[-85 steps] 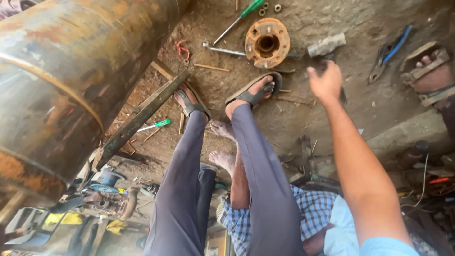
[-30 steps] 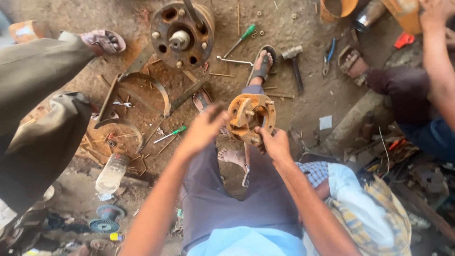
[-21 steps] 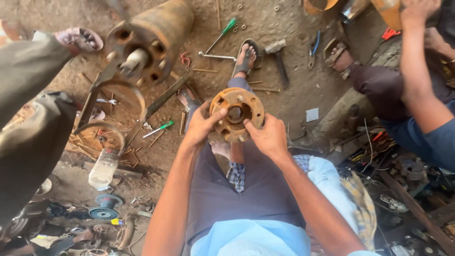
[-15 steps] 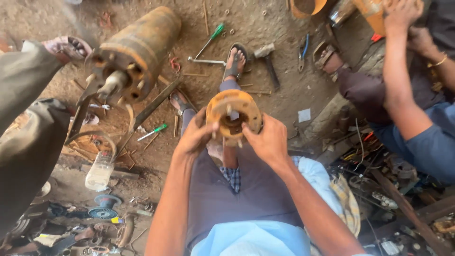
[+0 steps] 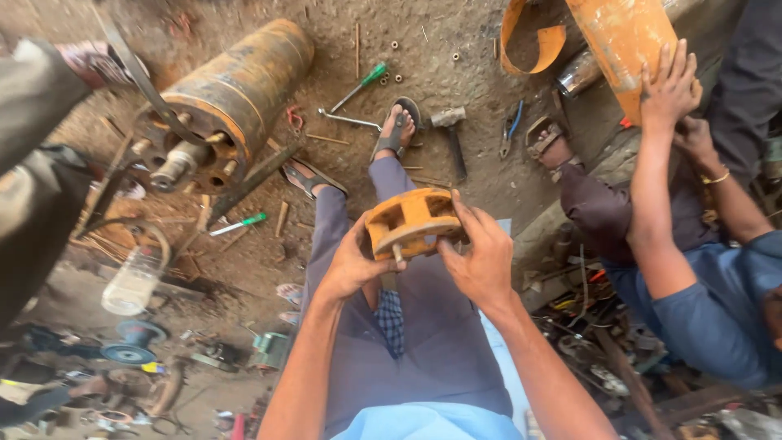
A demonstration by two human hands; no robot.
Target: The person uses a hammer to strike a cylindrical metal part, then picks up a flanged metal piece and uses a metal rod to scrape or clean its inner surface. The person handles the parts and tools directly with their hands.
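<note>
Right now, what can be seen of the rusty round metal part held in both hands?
The rusty round metal part is an orange-brown flanged hub, seemingly cast metal, with two thick discs joined by ribs and open slots between them. It is tilted so its rim faces the camera, held above the person's lap. The left hand grips its lower left edge; the right hand clasps its right side, fingers over the top.

Bright, even daylight with soft shadows; sharp at centre; blurred and fisheye-bent toward the left edge
</note>
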